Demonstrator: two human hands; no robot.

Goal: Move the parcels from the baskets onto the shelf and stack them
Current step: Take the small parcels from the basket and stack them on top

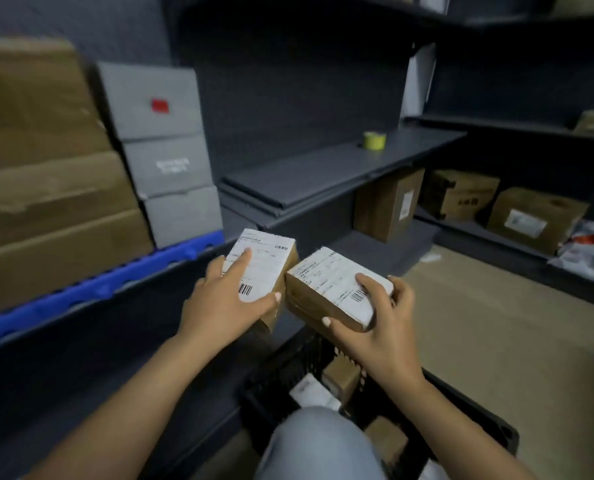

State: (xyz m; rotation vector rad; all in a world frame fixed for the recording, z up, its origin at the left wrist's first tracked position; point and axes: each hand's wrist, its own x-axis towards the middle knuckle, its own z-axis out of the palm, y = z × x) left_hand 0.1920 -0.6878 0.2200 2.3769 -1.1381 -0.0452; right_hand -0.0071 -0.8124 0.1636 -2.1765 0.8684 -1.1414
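Above the black basket (489, 427), two brown parcels with white barcode labels: left hand (231, 299) grips the left parcel (262, 271), long axis running away; right hand (378, 327) clasps the right parcel (333, 289), angled leftward, both short of the grey shelf (323, 171).

Yellow-green tape roll (374, 140) on a ledge, blue crate rim (91, 292) at left

Two parcels, left parcel (260, 268) and right parcel (333, 289), sit side by side above the basket (281, 372); shelf (323, 171) at twelve o'clock, stacked boxes (163, 154) at ten.
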